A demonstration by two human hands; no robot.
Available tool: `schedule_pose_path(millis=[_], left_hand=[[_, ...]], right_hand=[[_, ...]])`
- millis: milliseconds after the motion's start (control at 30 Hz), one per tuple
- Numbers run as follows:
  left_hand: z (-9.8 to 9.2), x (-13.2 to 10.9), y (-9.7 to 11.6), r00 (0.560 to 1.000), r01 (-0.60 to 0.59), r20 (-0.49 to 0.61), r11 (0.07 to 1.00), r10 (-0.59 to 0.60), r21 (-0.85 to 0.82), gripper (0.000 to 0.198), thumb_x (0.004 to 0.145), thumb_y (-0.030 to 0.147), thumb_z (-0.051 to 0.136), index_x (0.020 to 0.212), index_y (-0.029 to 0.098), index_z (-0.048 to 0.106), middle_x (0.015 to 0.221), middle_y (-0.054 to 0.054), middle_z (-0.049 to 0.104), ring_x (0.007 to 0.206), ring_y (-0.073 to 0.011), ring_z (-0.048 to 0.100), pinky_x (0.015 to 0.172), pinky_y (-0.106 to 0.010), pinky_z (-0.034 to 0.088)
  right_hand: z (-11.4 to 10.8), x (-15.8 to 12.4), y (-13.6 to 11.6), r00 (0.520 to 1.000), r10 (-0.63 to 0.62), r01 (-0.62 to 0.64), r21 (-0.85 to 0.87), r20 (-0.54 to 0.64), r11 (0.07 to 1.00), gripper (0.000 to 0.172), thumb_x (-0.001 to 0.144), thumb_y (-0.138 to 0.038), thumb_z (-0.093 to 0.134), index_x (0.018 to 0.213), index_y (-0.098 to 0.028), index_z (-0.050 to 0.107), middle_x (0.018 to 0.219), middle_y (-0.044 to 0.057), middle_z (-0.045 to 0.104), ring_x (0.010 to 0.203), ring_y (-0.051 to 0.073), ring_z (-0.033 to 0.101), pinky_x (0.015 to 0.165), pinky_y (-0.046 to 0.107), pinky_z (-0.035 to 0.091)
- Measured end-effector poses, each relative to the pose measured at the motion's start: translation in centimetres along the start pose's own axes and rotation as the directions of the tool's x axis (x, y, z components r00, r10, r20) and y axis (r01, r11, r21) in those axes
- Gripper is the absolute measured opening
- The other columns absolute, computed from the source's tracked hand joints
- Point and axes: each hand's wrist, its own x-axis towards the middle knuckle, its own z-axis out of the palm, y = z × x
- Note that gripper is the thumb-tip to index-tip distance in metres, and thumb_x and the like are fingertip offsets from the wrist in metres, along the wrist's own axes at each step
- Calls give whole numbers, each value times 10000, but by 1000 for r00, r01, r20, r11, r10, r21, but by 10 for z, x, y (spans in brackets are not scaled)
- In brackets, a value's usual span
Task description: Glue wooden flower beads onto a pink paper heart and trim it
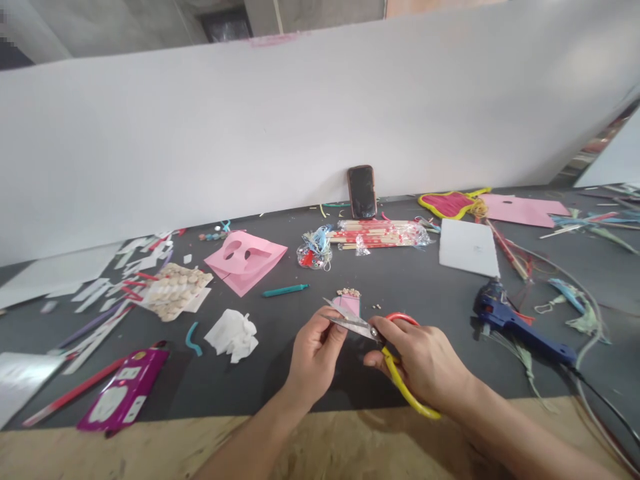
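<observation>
My right hand (pixel 425 357) grips a pair of scissors (pixel 404 385) with one red and one yellow handle. Its blades are parted and point left, over the fingertips of my left hand (pixel 315 353). That hand is closed in a pinch at the blades, on something too small to make out. Just beyond the blades lies a small pink piece (pixel 350 305) with tiny beige bits (pixel 347 292) heaped along its far end. A few more such bits lie on the dark tabletop to its right.
A blue glue gun (pixel 520 330) with its cord lies right. Left are a crumpled tissue (pixel 233 335), a purple packet (pixel 125 390) and pink cut paper (pixel 245 260). A teal pen (pixel 285 291), bundled sticks (pixel 380 233) and a phone (pixel 362 192) stand or lie farther back.
</observation>
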Motion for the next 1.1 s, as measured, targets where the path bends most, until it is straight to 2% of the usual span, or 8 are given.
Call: schedule_pose_path(millis=[133, 367, 567, 800, 1000, 1100], left_hand=[[0, 0, 2, 1000, 16, -4, 1000, -16, 2, 211, 899, 316, 510, 753, 169, 550, 758, -5, 535, 637, -112, 468, 565, -215, 372], [0, 0, 1, 997, 72, -4, 997, -72, -24, 192, 884, 337, 541, 793, 168, 545, 736, 11, 485, 590, -97, 414, 539, -209, 350], [0, 0, -1, 1000, 5, -31, 1000, -5, -8, 182, 894, 312, 529, 767, 181, 531, 701, 25, 462, 596, -103, 416, 549, -212, 354], [-1, 0, -3, 997, -52, -52, 998, 51, -18, 166, 888, 305, 542, 795, 174, 583, 782, -13, 558, 652, -121, 506, 577, -229, 402], [-2, 1, -4, 995, -78, -61, 997, 78, 3, 212, 882, 334, 548, 761, 168, 600, 823, -45, 599, 717, -149, 559, 608, -247, 431], [-1, 1, -4, 997, -60, -44, 998, 60, -1, 196, 887, 322, 543, 779, 168, 598, 822, -41, 595, 712, -144, 559, 601, -241, 430]], right_hand=[[1, -1, -2, 1000, 19, -19, -15, 0, 1000, 562, 943, -602, 256, 1071, -163, 583, 791, 83, 708, 653, 227, 672, 505, 290, 392], [2, 5, 2, 999, 24, -24, -4, -24, 1000, 592, 904, -652, 315, 1098, -167, 593, 846, 106, 703, 698, 223, 662, 546, 285, 428], [-1, 5, 1, 999, 24, -24, -5, -26, 1000, 613, 854, -685, 396, 1129, -169, 577, 867, 104, 692, 716, 232, 659, 567, 294, 438], [-3, 6, 1, 1000, 4, -3, 31, -19, 999, 757, 766, -780, 413, 1158, -150, 562, 915, 126, 680, 777, 257, 661, 623, 322, 475], [-2, 7, 3, 1000, 10, -10, 54, -3, 998, 732, 786, -760, 409, 1154, -147, 567, 912, 131, 680, 778, 258, 661, 632, 329, 485], [0, 6, 3, 1000, 9, -10, 73, 16, 997, 666, 837, -713, 387, 1153, -153, 561, 894, 117, 683, 765, 247, 663, 625, 317, 482]])
